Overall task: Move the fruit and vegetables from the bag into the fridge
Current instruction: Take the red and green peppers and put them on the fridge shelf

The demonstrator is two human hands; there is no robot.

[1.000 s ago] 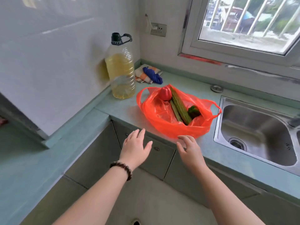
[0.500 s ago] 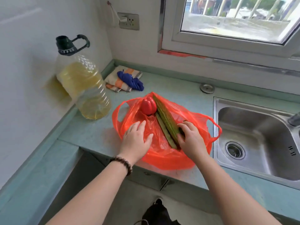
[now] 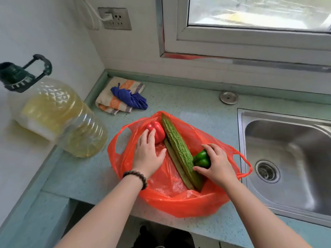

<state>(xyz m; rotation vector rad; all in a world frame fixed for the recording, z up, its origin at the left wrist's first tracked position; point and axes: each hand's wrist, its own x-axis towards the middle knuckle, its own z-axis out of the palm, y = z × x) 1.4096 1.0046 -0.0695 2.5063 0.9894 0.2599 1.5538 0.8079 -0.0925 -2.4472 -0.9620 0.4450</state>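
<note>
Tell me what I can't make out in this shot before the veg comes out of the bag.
- Fridge: not in the head view at all.
- Green pepper: its far side is hidden by the right hand gripping it.
- Red pepper: partly covered by the left hand; grip unclear.
- Orange bag: anything under the bitter gourd is hidden.

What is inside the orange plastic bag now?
Inside the orange bag: a red pepper, two long green gourds, a green pepper. Anything beneath them is covered.
</note>
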